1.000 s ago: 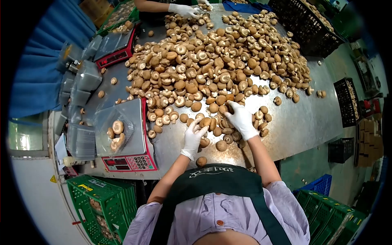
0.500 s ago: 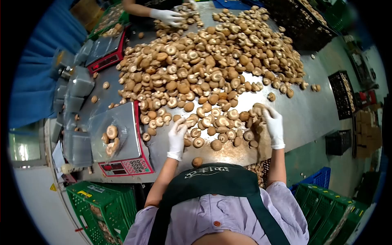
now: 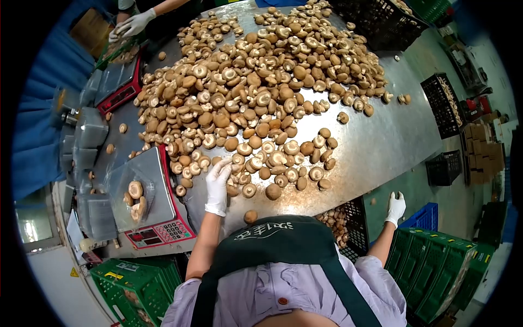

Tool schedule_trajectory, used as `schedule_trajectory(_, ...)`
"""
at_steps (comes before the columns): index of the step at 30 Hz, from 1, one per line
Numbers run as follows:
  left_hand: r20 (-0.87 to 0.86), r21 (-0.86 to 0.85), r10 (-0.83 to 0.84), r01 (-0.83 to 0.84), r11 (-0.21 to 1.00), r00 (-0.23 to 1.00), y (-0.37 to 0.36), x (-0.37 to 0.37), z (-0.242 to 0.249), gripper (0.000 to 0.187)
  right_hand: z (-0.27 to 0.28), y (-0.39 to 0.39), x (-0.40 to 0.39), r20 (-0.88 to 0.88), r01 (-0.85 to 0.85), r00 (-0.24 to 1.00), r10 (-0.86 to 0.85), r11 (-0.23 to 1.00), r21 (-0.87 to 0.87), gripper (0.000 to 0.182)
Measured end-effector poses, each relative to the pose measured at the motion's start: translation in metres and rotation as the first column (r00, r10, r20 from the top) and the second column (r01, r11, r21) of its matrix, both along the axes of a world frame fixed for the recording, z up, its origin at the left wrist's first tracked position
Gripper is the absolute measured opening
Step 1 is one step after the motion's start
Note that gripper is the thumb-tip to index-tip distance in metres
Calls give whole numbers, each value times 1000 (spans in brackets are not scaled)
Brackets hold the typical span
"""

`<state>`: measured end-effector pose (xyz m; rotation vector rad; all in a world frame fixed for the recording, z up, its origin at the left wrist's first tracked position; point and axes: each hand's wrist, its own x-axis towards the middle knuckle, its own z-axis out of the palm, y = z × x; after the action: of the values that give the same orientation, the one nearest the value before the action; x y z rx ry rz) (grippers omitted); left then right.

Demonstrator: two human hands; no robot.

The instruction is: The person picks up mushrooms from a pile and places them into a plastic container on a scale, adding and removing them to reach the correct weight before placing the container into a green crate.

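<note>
My left hand (image 3: 217, 188), in a white glove, rests at the left edge of a loose group of shiitake mushrooms (image 3: 273, 191) on the metal table. Its fingers are stretched out and touch the nearest caps, with no firm grip showing. Off the table's right front edge is my right hand (image 3: 396, 208), also gloved in white. Its fingers point up, with a gap between them and nothing visible inside. Below the table edge, a black crate (image 3: 358, 226) of mushrooms stands between my apron and that hand. The large shiitake pile (image 3: 250, 82) spreads behind.
A red-framed scale (image 3: 163, 231) on the left bears several mushrooms in clear plastic; another scale (image 3: 121, 92) stands farther back. Clear trays (image 3: 91, 131) line the left edge. Green crates (image 3: 430, 261) and a blue crate (image 3: 423, 216) stand at right. A co-worker's gloved hand (image 3: 135, 23) is upper left.
My right hand has left the mushrooms at the table's front edge and swung right and down, past the edge. My left hand stays by the mushrooms. The co-worker's hands moved from the pile leftward.
</note>
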<state>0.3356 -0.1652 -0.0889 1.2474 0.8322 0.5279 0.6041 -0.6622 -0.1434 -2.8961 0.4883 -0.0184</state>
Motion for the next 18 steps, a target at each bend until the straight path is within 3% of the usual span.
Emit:
schedule_trajectory(2, -43, -59, -82, 79, 995, 996, -2, -5, 14, 24, 5, 24, 3, 41, -62, 997, 58, 994, 91, 41)
schedule_trajectory(4, -107, -108, -155, 143, 984, 982, -4, -13, 11, 23, 16, 60, 11, 172, -223, 970, 170, 905, 362, 31)
schedule_trajectory(7, -301, -1, -382, 400, 916, 874, -12, -32, 11, 21, 52, 146, 7, 234, -418, 908, 348, 804, 424, 24)
schedule_trajectory(8, -304, 2, -373, 392, 920, 877, -16, -38, 13, 21, 62, 175, 1, 225, -459, 888, 401, 752, 473, 26)
schedule_trajectory(9, -557, 182, -428, 607, 774, 712, -20, -44, 15, 27, 74, 205, -10, 200, -511, 854, 480, 705, 491, 25)
schedule_trajectory(10, -780, 267, -366, 798, 540, 508, -25, -48, 17, 33, 82, 235, -23, 178, -559, 812, 556, 655, 508, 25)
schedule_trajectory(12, -861, 135, -393, 890, 435, 323, -37, -51, 16, 41, 82, 282, -50, 191, -762, 555, 810, 402, 509, 30)
schedule_trajectory(13, -865, 95, -401, 883, 460, 302, -43, -52, 9, 40, 78, 302, -65, 246, -866, 404, 881, 283, 412, 31)
schedule_trajectory(14, -867, 97, -394, 878, 469, 307, -45, -51, 10, 40, 72, 319, -79, 283, -940, 241, 928, 151, 306, 31)
schedule_trajectory(16, -799, 111, -435, 813, 572, 415, -46, -51, 12, 36, 52, 343, -96, 132, -962, 144, 981, 107, 250, 29)
schedule_trajectory(17, -614, 131, -438, 632, 764, 657, -47, -53, -1, 29, 44, 348, -98, 177, -924, 228, 957, 156, 349, 26)
schedule_trajectory(18, -612, 135, -430, 623, 770, 664, -47, -54, -12, 29, 35, 350, -92, 256, -889, 262, 931, 130, 438, 23)
